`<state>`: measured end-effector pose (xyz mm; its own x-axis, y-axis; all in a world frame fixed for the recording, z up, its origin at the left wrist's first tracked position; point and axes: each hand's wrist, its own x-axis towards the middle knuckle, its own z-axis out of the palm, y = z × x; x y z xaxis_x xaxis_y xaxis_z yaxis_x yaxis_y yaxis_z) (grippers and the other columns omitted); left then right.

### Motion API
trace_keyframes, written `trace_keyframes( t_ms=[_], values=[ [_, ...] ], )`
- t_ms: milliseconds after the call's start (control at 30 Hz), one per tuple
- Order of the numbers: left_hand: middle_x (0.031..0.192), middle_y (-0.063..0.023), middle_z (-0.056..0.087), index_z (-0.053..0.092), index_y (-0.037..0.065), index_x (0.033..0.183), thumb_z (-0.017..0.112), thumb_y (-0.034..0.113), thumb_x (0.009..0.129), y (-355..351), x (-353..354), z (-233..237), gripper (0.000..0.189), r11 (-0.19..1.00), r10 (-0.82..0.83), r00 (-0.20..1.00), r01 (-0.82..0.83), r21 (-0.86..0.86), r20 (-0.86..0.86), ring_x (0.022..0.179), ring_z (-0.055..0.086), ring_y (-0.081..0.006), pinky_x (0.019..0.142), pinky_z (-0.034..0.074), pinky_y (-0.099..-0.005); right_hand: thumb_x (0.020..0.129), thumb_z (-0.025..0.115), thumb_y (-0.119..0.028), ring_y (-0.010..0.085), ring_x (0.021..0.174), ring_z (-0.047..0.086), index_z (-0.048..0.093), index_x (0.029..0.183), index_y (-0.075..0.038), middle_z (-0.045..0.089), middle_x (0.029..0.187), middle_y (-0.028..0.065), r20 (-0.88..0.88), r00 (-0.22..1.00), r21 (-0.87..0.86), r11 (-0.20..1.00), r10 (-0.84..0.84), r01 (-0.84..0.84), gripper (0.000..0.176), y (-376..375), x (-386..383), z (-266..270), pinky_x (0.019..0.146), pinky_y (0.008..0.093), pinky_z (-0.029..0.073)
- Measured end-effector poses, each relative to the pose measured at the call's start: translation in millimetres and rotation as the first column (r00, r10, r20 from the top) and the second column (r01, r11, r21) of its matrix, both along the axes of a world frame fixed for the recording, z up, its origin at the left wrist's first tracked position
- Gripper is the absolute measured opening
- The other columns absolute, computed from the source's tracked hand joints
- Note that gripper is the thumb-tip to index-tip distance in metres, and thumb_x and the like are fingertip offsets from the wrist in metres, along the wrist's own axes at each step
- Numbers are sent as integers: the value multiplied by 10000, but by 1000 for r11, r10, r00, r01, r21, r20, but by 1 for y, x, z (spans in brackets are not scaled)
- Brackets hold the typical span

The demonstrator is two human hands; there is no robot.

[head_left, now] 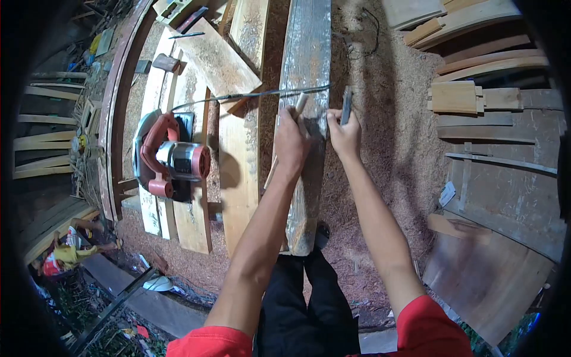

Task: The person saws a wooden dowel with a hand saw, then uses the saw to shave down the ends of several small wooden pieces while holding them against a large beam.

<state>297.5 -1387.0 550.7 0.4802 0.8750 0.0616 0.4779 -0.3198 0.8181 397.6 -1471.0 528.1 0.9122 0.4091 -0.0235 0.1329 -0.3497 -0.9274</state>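
The left hand (291, 140) is closed around a thin wooden strip (301, 102), which pokes out beyond the knuckles and trails back below the wrist. Just beside it, the right hand (345, 135) is closed on a dark flat tool (346, 98) that stands up past the fingers; it may be a pencil or a narrow blade, the view is too small to tell. Both fists rest on the weathered grey plank (306, 53), which runs lengthwise under them and away from the body. This looks like laying out a mark across the plank. The next move would call for the strip pressed flat and square to the plank's edge while the tool draws along it. The plank is narrow, so each hand sits near a long edge. A power cord (256, 93) crosses just beyond the left fingers and could snag the strip. Outside the left hand lie pale boards (238, 166) and, farther off, a red circular saw (169, 156). Outside the right hand the sawdust floor (386, 149) gives open room as far as the offcuts (455, 97).
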Motion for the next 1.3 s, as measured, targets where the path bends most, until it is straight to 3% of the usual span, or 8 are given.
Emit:
trace_keyframes(
  t_ms=[267, 367, 400, 567, 733, 800, 867, 1300],
  values=[
    [989, -290, 625, 512, -30, 1103, 606, 141, 888, 77, 56, 10, 290, 962, 191, 976, -164, -219, 107, 947, 623, -424, 860, 464, -477, 823, 716, -176, 208, 752, 666, 654, 891, -59, 699, 803, 96, 0, 968, -237, 941, -250, 243, 149, 100, 75, -12, 699, 366, 495],
    [974, -270, 646, 531, -17, 1086, 618, 150, 883, 116, 79, -1, 277, 990, 125, 954, -101, -99, 273, 925, 637, -422, 842, 477, -462, 819, 689, -123, 179, 719, 626, 637, 889, -58, 660, 772, 70, 24, 997, -163, 983, -78, 80, 109, 124, 100, -19, 676, 341, 487],
    [975, -158, 659, 552, -40, 1095, 627, 149, 903, 132, 87, -1, 280, 988, 107, 966, -78, -131, 234, 895, 632, -212, 832, 493, -354, 820, 682, -111, 172, 713, 616, 632, 896, -57, 652, 768, 62, 69, 998, -161, 987, -3, 14, 106, 131, 111, -23, 673, 335, 486],
    [1008, -191, 679, 574, -42, 1105, 652, 158, 892, 167, 95, 23, 303, 992, -26, 999, 23, -121, -24, 937, 664, -274, 839, 502, -382, 835, 655, -69, 142, 696, 582, 602, 936, -57, 609, 745, 20, 137, 970, 61, 975, 203, -213, 114, 151, 140, -1, 630, 313, 472],
    [928, -246, 650, 563, -27, 1062, 651, 140, 885, 92, 65, -11, 259, 983, -155, 982, 142, 120, 104, 883, 640, -410, 778, 500, -459, 871, 645, -79, 150, 705, 594, 609, 941, -35, 642, 782, 52, 94, 982, -201, 969, 162, -141, 91, 103, 85, 42, 649, 307, 491],
    [967, -255, 606, 547, -21, 1088, 627, 113, 895, 41, 44, 5, 248, 983, -171, 977, 160, 93, 127, 883, 600, -448, 760, 481, -488, 882, 639, -68, 164, 730, 619, 618, 974, -19, 686, 882, 86, 359, 930, 92, 988, 84, -125, 107, 75, 57, 17, 687, 316, 510],
    [1021, -270, 560, 533, -30, 1138, 607, 66, 896, 5, 27, 16, 271, 974, -203, 975, 211, -87, 93, 915, 563, -471, 780, 464, -504, 883, 637, -44, 164, 781, 637, 620, 1014, -8, 700, 992, 97, 8, 997, 144, 986, 78, -78, 136, 43, 24, 34, 720, 328, 518],
    [1108, -222, 524, 548, 23, 1196, 606, 117, 884, -78, -25, -11, 331, 963, -209, 929, 249, 100, -305, 1030, 534, -393, 843, 434, -475, 867, 766, -201, 70, 574, 460, 564, 807, -47, 511, 643, -23, -170, 983, 182, 978, -69, 100, 261, -111, -95, -4, 521, 269, 383]
  ],
)
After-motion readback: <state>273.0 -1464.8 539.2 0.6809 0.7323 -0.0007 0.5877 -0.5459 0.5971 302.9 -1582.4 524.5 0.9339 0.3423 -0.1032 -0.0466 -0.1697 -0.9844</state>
